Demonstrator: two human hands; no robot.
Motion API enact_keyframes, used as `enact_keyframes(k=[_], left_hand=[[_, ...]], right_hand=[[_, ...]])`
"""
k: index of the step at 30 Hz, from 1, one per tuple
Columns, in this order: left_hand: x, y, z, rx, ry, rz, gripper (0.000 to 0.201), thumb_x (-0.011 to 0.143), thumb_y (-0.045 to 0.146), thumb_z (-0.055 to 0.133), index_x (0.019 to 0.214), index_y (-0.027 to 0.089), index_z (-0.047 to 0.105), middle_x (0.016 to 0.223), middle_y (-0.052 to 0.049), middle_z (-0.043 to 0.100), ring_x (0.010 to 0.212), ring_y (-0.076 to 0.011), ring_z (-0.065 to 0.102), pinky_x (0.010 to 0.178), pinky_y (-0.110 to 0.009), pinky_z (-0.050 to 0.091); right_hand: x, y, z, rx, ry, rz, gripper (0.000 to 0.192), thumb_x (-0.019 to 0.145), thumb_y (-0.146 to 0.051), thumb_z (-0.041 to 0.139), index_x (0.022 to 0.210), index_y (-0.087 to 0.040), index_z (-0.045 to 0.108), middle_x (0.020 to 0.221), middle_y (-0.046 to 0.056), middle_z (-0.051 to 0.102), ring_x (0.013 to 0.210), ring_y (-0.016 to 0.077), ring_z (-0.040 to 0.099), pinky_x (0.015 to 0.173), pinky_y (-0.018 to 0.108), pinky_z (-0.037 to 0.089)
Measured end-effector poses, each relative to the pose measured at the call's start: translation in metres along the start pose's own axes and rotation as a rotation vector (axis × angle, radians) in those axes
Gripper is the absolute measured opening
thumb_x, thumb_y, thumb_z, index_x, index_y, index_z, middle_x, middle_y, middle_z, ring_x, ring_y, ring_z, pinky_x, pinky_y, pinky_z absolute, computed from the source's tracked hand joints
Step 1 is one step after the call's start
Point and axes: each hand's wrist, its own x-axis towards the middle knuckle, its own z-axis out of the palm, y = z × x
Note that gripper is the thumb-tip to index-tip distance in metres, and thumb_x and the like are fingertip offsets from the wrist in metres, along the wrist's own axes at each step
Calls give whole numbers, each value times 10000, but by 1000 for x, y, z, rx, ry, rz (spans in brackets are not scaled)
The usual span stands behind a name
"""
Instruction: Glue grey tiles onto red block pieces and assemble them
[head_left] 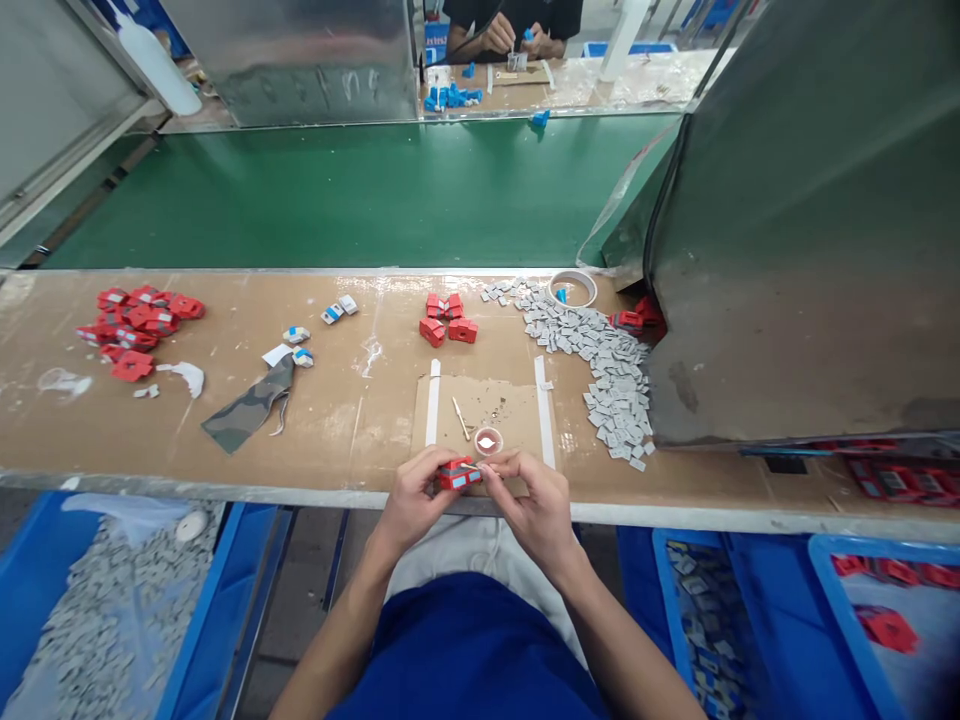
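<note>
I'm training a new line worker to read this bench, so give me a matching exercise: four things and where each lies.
Things:
1. red part
2. pile of grey pieces
3. heap of red parts
4. small round dish

Places:
A. far left of the bench
B. right, beside the metal housing
C. between both hands
D. on the cardboard mat, just beyond the hands

Pairs: 1-C, 2-B, 3-A, 4-D
</note>
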Motion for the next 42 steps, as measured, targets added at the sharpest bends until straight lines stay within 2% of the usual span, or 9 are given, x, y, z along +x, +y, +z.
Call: enact_keyframes(k=[11,16,19,22,24,27,29,37,42], left_hand=[[-1,1,0,-34,2,-55,168,902,252,713,1051,177,741,957,-103,772,866,-221,727,735,-288,565],[-2,-1,-1,-89,-1,-68,184,905,256,720,1072,181,745,988,-103,773,866,-216,732,738,-283,585],[-1,-3,-1,-107,1,-59,179,911,266,726,1069,186,747,999,-98,772,878,-210,738,753,-276,597],[0,-3,-1,-98,3,-41,167,912,260,728,1060,186,745,1002,-92,776,885,-204,743,755,-265,598],[1,-3,-2,-87,-3,-32,158,909,259,729,1047,182,744,991,-90,777,869,-200,744,732,-254,594],[2,-3,-2,-93,-10,-19,151,905,253,729,1035,179,741,970,-85,776,841,-195,744,708,-248,595],[2,-3,-2,-113,-6,-12,155,906,248,725,1044,179,739,974,-85,776,848,-197,749,720,-253,604],[3,-5,-2,-142,2,1,147,905,251,732,1034,181,737,962,-77,772,840,-186,744,710,-237,595],[1,-7,-2,-147,-3,18,152,900,223,728,1048,183,730,976,-75,769,867,-187,741,748,-245,598]], right_hand=[[9,8,-23,-55,159,110,197,983,-290,657,797,-236,618,813,36,735,760,189,710,694,307,569],[7,28,-8,-109,39,55,166,989,-254,635,827,-219,645,901,60,692,797,184,678,677,293,541],[6,35,-6,-111,-65,7,104,1005,-301,612,1008,-216,672,1023,92,687,936,216,691,766,324,568],[22,50,-31,-233,-60,-14,220,1023,-357,566,1172,-212,639,1158,126,673,1047,251,668,845,369,565],[45,68,-58,-438,-13,29,198,1034,-323,525,1136,-202,643,1111,122,674,1021,256,658,848,374,548],[86,100,-93,-854,-59,135,188,1007,-220,498,1099,-174,656,1079,131,674,947,261,647,833,373,518],[108,115,-105,-952,-92,159,180,981,-196,531,1086,-161,672,1082,139,678,947,274,633,841,378,497],[121,116,-97,-1138,-320,151,174,987,-203,569,953,-149,730,1066,160,668,1016,287,574,809,343,430],[121,116,-95,-1147,-356,172,226,981,-125,497,976,-113,722,1065,195,665,1009,291,556,791,336,410]])
